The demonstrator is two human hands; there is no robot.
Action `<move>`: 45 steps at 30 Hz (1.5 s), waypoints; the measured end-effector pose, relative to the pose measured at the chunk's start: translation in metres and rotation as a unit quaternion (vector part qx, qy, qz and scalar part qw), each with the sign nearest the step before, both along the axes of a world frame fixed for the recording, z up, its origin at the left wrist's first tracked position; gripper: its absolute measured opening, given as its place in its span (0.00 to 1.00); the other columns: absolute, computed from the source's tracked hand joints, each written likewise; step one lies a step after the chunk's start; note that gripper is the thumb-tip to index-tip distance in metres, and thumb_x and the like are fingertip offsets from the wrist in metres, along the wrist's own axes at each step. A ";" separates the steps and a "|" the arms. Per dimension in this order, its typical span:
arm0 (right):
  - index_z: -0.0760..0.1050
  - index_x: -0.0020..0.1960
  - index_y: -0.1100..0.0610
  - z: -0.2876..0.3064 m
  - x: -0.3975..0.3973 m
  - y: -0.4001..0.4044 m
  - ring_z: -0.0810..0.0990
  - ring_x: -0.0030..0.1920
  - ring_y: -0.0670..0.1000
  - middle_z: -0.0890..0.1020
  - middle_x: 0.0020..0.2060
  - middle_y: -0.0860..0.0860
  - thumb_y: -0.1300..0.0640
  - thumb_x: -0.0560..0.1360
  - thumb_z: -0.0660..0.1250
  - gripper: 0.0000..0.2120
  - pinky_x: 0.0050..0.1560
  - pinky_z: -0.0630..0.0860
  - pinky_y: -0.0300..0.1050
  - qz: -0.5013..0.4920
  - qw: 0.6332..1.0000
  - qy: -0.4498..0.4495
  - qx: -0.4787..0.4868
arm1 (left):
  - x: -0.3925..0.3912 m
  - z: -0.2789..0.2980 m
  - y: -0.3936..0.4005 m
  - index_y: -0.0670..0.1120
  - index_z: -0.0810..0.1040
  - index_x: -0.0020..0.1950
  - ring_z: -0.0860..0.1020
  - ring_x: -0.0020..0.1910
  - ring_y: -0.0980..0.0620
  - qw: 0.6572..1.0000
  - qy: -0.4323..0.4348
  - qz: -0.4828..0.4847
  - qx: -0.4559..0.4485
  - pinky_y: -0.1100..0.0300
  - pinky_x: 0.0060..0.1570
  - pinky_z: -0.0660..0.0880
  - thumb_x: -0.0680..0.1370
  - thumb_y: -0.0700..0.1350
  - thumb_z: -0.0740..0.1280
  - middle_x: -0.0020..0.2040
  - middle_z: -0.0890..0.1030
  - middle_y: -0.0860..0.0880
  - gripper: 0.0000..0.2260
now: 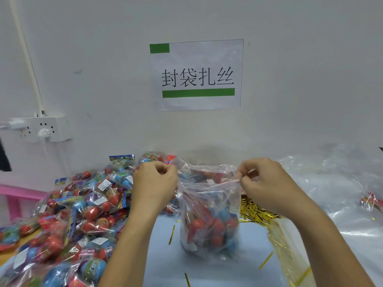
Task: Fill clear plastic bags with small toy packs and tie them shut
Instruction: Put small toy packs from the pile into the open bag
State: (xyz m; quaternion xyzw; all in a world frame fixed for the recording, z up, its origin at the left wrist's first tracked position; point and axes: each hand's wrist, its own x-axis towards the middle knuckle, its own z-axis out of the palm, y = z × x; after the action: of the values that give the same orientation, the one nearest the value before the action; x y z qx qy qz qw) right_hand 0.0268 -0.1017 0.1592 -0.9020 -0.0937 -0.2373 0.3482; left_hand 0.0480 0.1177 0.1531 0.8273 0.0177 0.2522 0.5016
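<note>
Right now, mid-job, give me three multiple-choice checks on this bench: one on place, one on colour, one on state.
1. Where does the pile of loose toy packs lie?
A. left of the clear bag
B. right of it
C. inside it

2. What colour are the twist ties?
A. silver
B. gold
C. black

3. How is the bag's mouth?
A. tied shut
B. folded flat
C. held open

Answers: 1 A, the packs are heaped beside the left hand. 2 B, the ties glint gold under the right hand. 3 C, both hands' fingers pinch the rim apart, with no tie on it.
</note>
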 end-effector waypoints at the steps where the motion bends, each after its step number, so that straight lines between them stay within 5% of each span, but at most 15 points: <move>1: 0.77 0.34 0.51 -0.001 -0.001 0.000 0.77 0.31 0.45 0.81 0.31 0.47 0.67 0.73 0.64 0.14 0.31 0.70 0.32 0.003 1.000 0.007 0.006 | 0.000 0.000 0.000 0.39 0.79 0.35 0.74 0.22 0.52 0.999 0.011 -0.019 -0.025 0.62 0.22 0.68 0.78 0.43 0.63 0.27 0.81 0.46 0.14; 7: 0.77 0.36 0.53 0.004 -0.002 -0.002 0.82 0.33 0.48 0.82 0.31 0.47 0.66 0.71 0.67 0.10 0.35 0.74 0.36 -0.031 0.995 -0.055 0.081 | 0.001 0.004 0.003 0.39 0.77 0.39 0.77 0.22 0.52 0.976 0.017 -0.091 -0.198 0.64 0.21 0.70 0.81 0.42 0.64 0.29 0.82 0.43 0.12; 10: 0.75 0.37 0.51 0.000 -0.002 -0.003 0.83 0.36 0.49 0.82 0.34 0.46 0.65 0.70 0.69 0.10 0.38 0.76 0.41 -0.056 0.997 -0.029 0.050 | 0.001 0.000 0.001 0.38 0.76 0.40 0.78 0.23 0.51 0.978 0.055 -0.110 -0.168 0.64 0.21 0.72 0.82 0.41 0.63 0.30 0.83 0.43 0.12; 13: 0.75 0.35 0.51 0.003 -0.002 -0.005 0.83 0.33 0.46 0.82 0.32 0.46 0.65 0.69 0.71 0.11 0.31 0.72 0.33 -0.065 0.993 -0.068 0.070 | 0.002 0.002 0.000 0.40 0.76 0.37 0.77 0.22 0.52 0.988 0.006 -0.052 -0.145 0.63 0.22 0.71 0.80 0.42 0.64 0.29 0.82 0.45 0.13; 17: 0.75 0.37 0.51 0.001 -0.001 -0.004 0.84 0.38 0.51 0.83 0.34 0.46 0.65 0.70 0.70 0.11 0.40 0.80 0.47 -0.066 0.995 -0.053 0.050 | -0.002 0.004 -0.001 0.41 0.76 0.33 0.75 0.26 0.49 0.997 -0.043 0.046 -0.036 0.55 0.31 0.74 0.76 0.47 0.66 0.28 0.81 0.45 0.14; 19: 0.75 0.36 0.51 0.001 -0.001 -0.006 0.84 0.37 0.51 0.82 0.32 0.47 0.66 0.70 0.70 0.11 0.35 0.78 0.42 -0.055 0.995 -0.057 0.052 | -0.002 0.004 0.000 0.41 0.76 0.33 0.74 0.29 0.47 0.996 -0.064 0.061 -0.019 0.54 0.33 0.74 0.75 0.48 0.66 0.30 0.81 0.44 0.14; 21: 0.75 0.36 0.51 0.004 -0.001 -0.008 0.83 0.32 0.48 0.82 0.31 0.46 0.67 0.70 0.69 0.12 0.29 0.72 0.32 -0.048 0.993 -0.080 0.077 | -0.001 0.004 0.001 0.43 0.78 0.35 0.76 0.30 0.49 0.995 -0.091 0.018 -0.044 0.55 0.31 0.73 0.76 0.46 0.66 0.31 0.81 0.45 0.12; 25: 0.77 0.42 0.50 0.004 0.000 -0.010 0.85 0.35 0.51 0.83 0.37 0.47 0.65 0.75 0.67 0.11 0.31 0.75 0.37 -0.023 0.989 -0.068 0.130 | 0.004 0.000 0.003 0.44 0.82 0.44 0.80 0.31 0.59 0.978 -0.090 -0.128 -0.137 0.65 0.30 0.75 0.81 0.47 0.64 0.38 0.84 0.50 0.11; 29: 0.75 0.52 0.45 0.006 -0.004 -0.025 0.85 0.36 0.49 0.84 0.41 0.49 0.66 0.77 0.63 0.16 0.31 0.77 0.39 -0.023 0.985 -0.033 0.167 | 0.014 -0.013 0.030 0.51 0.80 0.52 0.82 0.44 0.56 0.979 -0.049 -0.160 -0.120 0.61 0.37 0.77 0.74 0.62 0.69 0.45 0.83 0.54 0.17; 32: 0.76 0.57 0.45 0.002 -0.006 -0.045 0.85 0.41 0.51 0.84 0.43 0.48 0.66 0.76 0.64 0.18 0.43 0.81 0.52 -0.040 0.990 0.047 0.124 | 0.016 -0.022 0.053 0.57 0.79 0.57 0.81 0.54 0.60 0.973 0.040 -0.222 -0.052 0.56 0.50 0.79 0.64 0.72 0.71 0.53 0.83 0.60 0.28; 36: 0.74 0.57 0.36 -0.008 -0.009 -0.058 0.82 0.51 0.45 0.81 0.55 0.43 0.56 0.73 0.75 0.20 0.54 0.80 0.45 0.038 0.972 0.233 0.014 | 0.011 -0.035 0.060 0.62 0.70 0.70 0.72 0.67 0.66 0.911 0.188 -0.359 0.076 0.59 0.68 0.69 0.56 0.73 0.75 0.67 0.75 0.66 0.44; 38: 0.70 0.62 0.30 -0.011 -0.009 -0.054 0.79 0.58 0.42 0.76 0.62 0.39 0.45 0.68 0.79 0.28 0.61 0.76 0.42 0.063 0.948 0.306 -0.055 | 0.009 -0.038 0.050 0.66 0.66 0.71 0.68 0.68 0.69 0.890 0.214 -0.375 0.145 0.66 0.68 0.66 0.53 0.74 0.76 0.67 0.71 0.72 0.48; 41: 0.60 0.73 0.31 -0.017 -0.002 -0.038 0.73 0.67 0.43 0.70 0.68 0.36 0.34 0.63 0.79 0.44 0.67 0.70 0.43 0.095 0.933 0.324 -0.123 | 0.010 -0.042 0.026 0.58 0.60 0.77 0.67 0.70 0.62 0.898 0.208 -0.336 0.194 0.65 0.69 0.65 0.57 0.67 0.78 0.69 0.70 0.66 0.52; 45: 0.58 0.76 0.34 -0.024 0.005 -0.009 0.69 0.67 0.42 0.68 0.66 0.32 0.34 0.70 0.73 0.40 0.62 0.66 0.36 0.135 0.940 0.263 -0.171 | 0.010 -0.051 -0.007 0.56 0.68 0.70 0.80 0.60 0.58 0.910 0.125 -0.385 0.088 0.57 0.62 0.76 0.62 0.51 0.81 0.61 0.81 0.54 0.40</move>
State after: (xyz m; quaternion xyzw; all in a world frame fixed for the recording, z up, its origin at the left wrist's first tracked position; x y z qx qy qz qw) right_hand 0.0319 -0.1108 0.1354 -0.9571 -0.1585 0.0775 0.2297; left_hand 0.0581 0.1110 0.1023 0.8354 -0.2615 -0.0658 0.4789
